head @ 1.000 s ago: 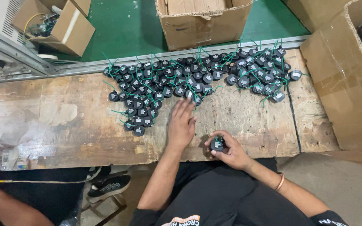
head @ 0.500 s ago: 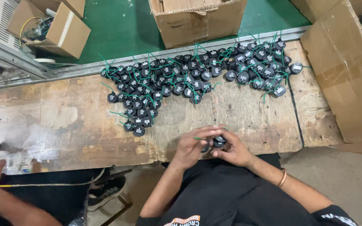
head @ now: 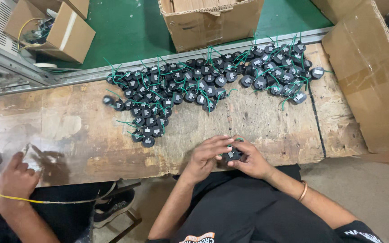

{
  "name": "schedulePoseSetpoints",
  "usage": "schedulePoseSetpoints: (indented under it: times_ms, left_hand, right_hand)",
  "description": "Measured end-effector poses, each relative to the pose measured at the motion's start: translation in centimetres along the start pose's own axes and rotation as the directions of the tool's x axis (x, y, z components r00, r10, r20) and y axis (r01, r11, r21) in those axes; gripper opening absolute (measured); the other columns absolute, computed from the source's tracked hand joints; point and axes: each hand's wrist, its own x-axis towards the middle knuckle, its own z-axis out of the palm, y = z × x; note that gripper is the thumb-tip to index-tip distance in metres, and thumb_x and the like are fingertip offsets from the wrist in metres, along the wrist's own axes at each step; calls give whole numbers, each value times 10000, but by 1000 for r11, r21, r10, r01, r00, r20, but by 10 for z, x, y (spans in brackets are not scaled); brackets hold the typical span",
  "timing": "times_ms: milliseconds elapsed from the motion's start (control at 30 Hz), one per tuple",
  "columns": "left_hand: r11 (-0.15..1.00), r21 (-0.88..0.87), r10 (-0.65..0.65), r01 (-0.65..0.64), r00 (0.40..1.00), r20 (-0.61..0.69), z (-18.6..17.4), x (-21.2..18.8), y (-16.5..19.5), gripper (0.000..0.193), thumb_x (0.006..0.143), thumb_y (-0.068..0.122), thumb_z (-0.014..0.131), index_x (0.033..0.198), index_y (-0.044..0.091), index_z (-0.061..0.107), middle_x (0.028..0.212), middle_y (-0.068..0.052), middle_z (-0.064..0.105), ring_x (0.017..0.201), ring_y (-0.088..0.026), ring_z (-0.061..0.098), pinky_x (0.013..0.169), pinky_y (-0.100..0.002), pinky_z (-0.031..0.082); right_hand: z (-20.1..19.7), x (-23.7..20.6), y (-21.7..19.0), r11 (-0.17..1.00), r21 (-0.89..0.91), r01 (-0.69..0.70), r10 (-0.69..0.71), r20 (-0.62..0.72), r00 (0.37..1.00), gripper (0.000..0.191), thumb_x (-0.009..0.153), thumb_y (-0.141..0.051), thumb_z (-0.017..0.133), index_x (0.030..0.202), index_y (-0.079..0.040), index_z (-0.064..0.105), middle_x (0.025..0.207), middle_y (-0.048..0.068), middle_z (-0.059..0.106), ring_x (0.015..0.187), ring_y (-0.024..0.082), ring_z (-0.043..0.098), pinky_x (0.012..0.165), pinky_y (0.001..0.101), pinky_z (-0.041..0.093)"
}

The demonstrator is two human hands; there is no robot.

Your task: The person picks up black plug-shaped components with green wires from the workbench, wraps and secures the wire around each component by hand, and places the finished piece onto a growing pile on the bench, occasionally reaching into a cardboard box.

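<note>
left hand (head: 207, 156): fingers curled, meeting right | right hand (head: 248, 159): fingers curled, thumb inward

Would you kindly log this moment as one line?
left hand: on black part | right hand: same part | pile of parts: on bench

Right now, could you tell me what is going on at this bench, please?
A seated person holds one small black round part between both hands, left hand and right hand, at the near edge of a worn wooden bench. A large spread of like black parts with green wires lies along the far side. At the left, a co-worker's hand holds a yellow wire.
</note>
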Motion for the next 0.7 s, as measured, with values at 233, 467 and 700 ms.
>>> schedulePoseSetpoints:
  times_ms: [233, 467, 700]
  left_hand:
    - [802, -527, -407, 281, 903, -137, 28, -10, -21, 233, 836, -57, 798, 1023, 38, 697, 1134, -124, 763, 1118, -241, 709, 978, -384, 583]
    - [964, -174, -236, 199, 944, -229, 25, 3, -11, 182, 893, 14, 804, 1043, 36, 703, 1158, -128, 766, 1108, -226, 728, 975, -357, 575]
    - [791, 548, -62, 273, 926, -372, -3, 59, -16, 491, 790, 135, 811, 1246, 26, 665, 1360, -194, 653, 1295, -401, 554, 1099, -492, 408]
  right_hand:
    - [3, 2, -10, 997, -63, -33, 34, 8, 999, 536, 795, -156, 825, 1281, -36, 632, 1155, 116, 601, 1049, 268, 627, 884, 358, 519]
    - [1, -1, -2, 988, 153, -21, 27, -39, 999, 459, 793, -72, 851, 1189, -9, 627, 1176, 113, 563, 1109, 258, 571, 938, 371, 480]
    - [-2, 0, -5, 936, 340, -85, 89, 4, 996, 345, 841, -99, 850, 974, -84, 532, 1106, 65, 501, 1007, 184, 623, 901, 344, 504]
